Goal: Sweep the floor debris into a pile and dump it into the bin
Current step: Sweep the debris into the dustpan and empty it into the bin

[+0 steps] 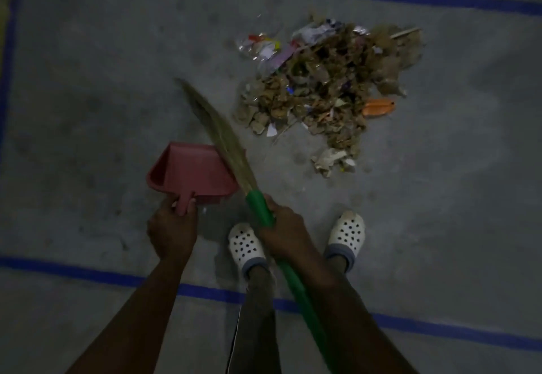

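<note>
**Broom and dustpan held above the floor, debris pile lying farther off**

The pink dustpan is gripped by its short handle in the left hand, with fingers and thumb curled round that handle. The pan is seen near and left of centre, its open mouth turned away to the far left. Whether it rests on the floor or is lifted off it cannot be told.

The broom is clamped in the right hand on its green handle, just behind the point where the straw bristles begin. The handle is run back along the right forearm toward the near edge. The bristles are pointed to the far left, are blurred, and cross the right edge of the dustpan. The two hands are held apart, each closed on its own tool.

The debris pile — dry brown leaves, paper scraps and clear plastic wrappers — is gathered on the grey floor to the far right of the bristles, apart from both broom and dustpan. An orange object is seen at the pile's right edge; what it is cannot be told. A crumpled pale scrap lies at the pile's near end.

White perforated clogs are worn — one is seen between the hands, the other to the right of the right hand. Blue tape lines are laid on the floor along the far, near and left sides.
</note>
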Tool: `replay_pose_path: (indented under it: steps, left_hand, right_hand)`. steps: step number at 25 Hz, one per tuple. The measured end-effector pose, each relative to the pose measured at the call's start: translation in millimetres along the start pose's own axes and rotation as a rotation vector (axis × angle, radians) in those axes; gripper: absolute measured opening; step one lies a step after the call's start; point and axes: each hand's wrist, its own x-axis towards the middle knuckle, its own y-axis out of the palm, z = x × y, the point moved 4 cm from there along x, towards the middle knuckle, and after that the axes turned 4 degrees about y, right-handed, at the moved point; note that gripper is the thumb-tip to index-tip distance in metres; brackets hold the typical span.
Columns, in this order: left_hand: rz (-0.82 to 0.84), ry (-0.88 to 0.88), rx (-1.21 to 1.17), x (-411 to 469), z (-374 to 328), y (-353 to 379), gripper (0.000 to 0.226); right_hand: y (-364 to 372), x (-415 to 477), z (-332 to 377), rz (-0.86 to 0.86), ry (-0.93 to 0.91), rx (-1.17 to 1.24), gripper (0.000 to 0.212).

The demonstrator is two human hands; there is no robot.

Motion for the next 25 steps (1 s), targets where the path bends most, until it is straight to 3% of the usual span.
replay_pose_path:
  steps: [2,5,7,9,13,19,22,25]
  left_hand:
    - [0.015,-0.053,0.111,13,21,18,0.027]
    - [0.068,-0.007,0.144,18,38,34,0.026]
    - [0.088,0.035,0.123,8,34,32,0.026]
    - [0.099,0.058,0.067,-3,20,20,0.026]
    - [0.105,0.130,-0.014,-1,-12,-5,0.022]
    - [0.048,0.266,0.030,60,-22,17,0.030]
    - [0.039,0.273,0.021,74,-17,34,0.033]
    - [0.069,0.297,0.026,71,-16,32,0.031]
  right_hand:
    - [-1,47,-15,-0.016,0.085,-0.027,0.068]
    - [-9,65,-40,-0.123,0.218,0.165,0.066]
    - [-6,28,-41,-0.173,0.190,0.349,0.059]
    - [13,-41,-23,-0.120,0.113,0.469,0.054]
    - [57,-117,28,0.016,0.201,0.789,0.075]
    - [14,50,104,-0.061,0.013,0.651,0.052]
    - [-11,117,99,-0.047,0.064,0.867,0.026]
    - [-6,74,59,-0.054,0.022,1.064,0.014]
